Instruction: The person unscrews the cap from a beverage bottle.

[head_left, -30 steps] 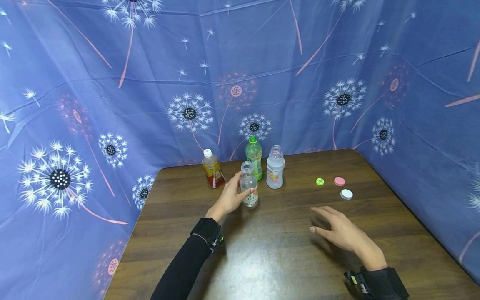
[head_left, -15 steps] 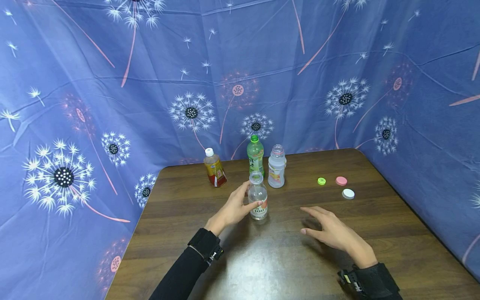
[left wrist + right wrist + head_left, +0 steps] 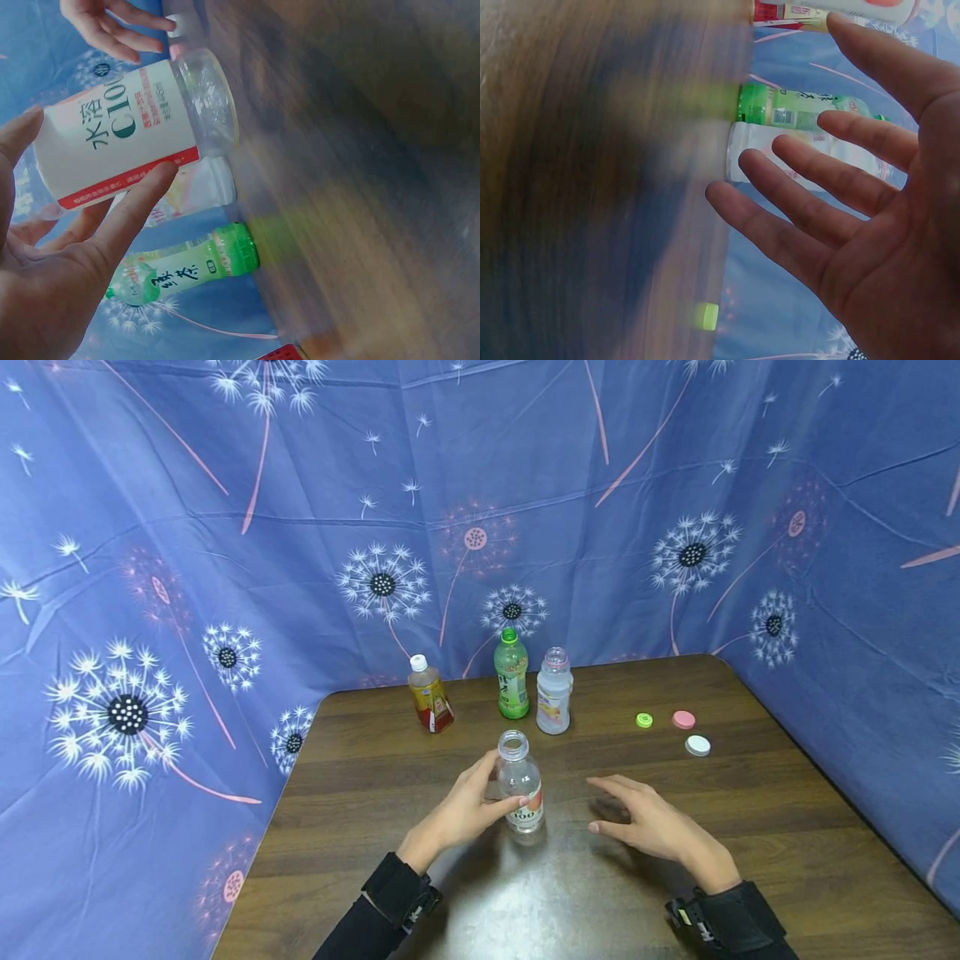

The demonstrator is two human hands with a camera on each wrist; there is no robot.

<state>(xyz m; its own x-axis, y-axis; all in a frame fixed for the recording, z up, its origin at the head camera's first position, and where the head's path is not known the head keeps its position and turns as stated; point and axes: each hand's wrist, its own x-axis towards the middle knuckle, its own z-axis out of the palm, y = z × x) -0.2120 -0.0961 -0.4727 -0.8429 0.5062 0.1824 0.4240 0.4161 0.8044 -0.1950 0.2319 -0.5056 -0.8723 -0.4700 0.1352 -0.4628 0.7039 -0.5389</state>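
My left hand (image 3: 459, 814) grips a clear uncapped plastic bottle (image 3: 519, 777) round its middle, thumb on one side and fingers on the other. The bottle stands nearly upright at the middle of the table, and its label (image 3: 120, 124) reads C100. Whether its base touches the wood is hard to tell. To its right, my right hand (image 3: 660, 827) hovers over the table with fingers spread and holds nothing; the right wrist view shows its bare palm (image 3: 885, 255).
Behind stand a capped tea bottle (image 3: 431, 695), a green bottle (image 3: 512, 677) and a whitish uncapped bottle (image 3: 554, 693). Toward the right lie a green cap (image 3: 644, 720), a pink cap (image 3: 683, 719) and a white cap (image 3: 697, 745). A blue dandelion cloth (image 3: 585, 568) hangs along the table's back.
My left hand has brought the clear bottle toward me and slightly right, away from the other bottles. My right hand has drifted left toward it, still holding nothing.
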